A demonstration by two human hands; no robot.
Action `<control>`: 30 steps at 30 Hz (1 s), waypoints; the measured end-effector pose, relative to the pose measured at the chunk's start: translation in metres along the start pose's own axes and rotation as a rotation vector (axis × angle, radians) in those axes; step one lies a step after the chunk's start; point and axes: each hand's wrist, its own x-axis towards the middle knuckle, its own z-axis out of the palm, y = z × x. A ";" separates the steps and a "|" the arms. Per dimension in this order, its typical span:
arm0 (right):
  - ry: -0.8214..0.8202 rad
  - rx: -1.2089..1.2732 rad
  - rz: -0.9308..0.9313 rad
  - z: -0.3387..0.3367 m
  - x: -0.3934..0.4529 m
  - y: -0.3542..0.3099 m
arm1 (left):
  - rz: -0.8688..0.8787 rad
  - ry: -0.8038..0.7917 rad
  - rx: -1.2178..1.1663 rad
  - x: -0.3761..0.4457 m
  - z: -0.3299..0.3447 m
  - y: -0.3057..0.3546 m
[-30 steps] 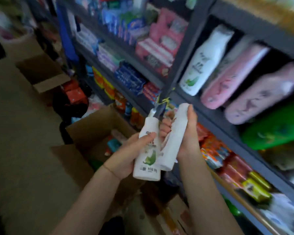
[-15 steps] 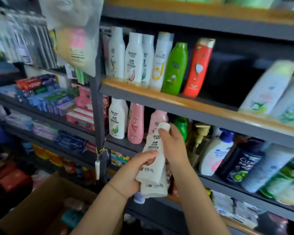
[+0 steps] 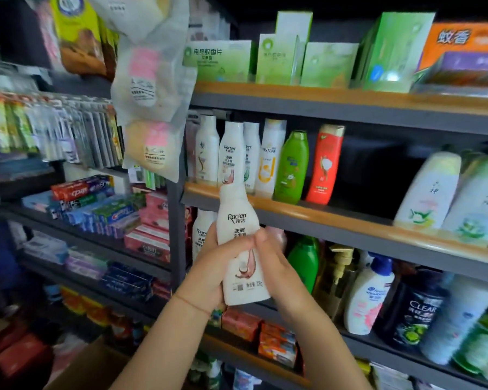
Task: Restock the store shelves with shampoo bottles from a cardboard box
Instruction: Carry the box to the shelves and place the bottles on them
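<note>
item: white raclen shampoo bottle [image 3: 241,243], upright, in transit, raised before the middle shelf [image 3: 335,218]; not yet shelved. left hand [image 3: 212,274] and right hand [image 3: 276,266] both have fingers curled round its body; a second bottle behind it may be held too, view unclear. matching bottles [image 3: 231,154] already stand on that shelf. cardboard box [image 3: 88,367] below left, contents hidden; remaining stock unknown.

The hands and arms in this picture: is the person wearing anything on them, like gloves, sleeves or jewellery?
No gloves and no sleeves: both forearms are bare to the bottom of the picture. The left hand has a thin string bracelet at the wrist. The right hand shows no ring or band.
</note>
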 end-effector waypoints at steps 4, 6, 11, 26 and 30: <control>-0.106 -0.044 -0.039 0.005 0.003 -0.009 | 0.059 0.029 0.021 0.007 -0.004 0.003; -0.100 -0.034 -0.045 0.007 0.004 -0.011 | 0.122 0.069 0.077 0.013 0.000 0.000; 0.005 -0.191 -0.091 0.011 0.011 -0.014 | -0.062 0.046 -0.067 0.022 -0.005 0.012; 0.474 -0.855 -0.185 0.003 0.172 -0.067 | -0.258 0.083 -0.346 0.050 -0.065 0.015; 0.508 -0.882 -0.104 0.016 0.198 -0.072 | -0.308 -0.022 -0.381 0.060 -0.062 0.019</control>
